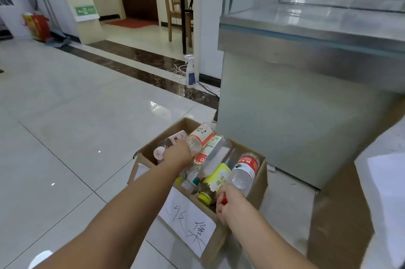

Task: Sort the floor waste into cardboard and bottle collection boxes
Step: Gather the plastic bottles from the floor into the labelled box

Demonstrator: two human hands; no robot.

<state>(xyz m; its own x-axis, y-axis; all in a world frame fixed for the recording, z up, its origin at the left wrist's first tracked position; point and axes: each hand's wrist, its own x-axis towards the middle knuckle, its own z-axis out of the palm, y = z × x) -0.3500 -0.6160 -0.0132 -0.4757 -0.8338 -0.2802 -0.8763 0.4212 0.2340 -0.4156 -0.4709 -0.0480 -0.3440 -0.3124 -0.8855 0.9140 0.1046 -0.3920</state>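
A cardboard box with a handwritten white label stands on the floor, filled with several plastic bottles. My left hand reaches over the box's far left part and holds the lower end of a clear bottle with an orange-and-white label. My right hand grips the red-capped neck of a clear bottle with a red label, tilted over the box's right side. A yellow-labelled bottle and a white-capped bottle lie inside.
A steel-and-glass counter stands right behind the box. Flat brown cardboard leans at the right. A white spray bottle and cables stand by a pillar. White tiled floor spreads to the left; a chair and table are farther back.
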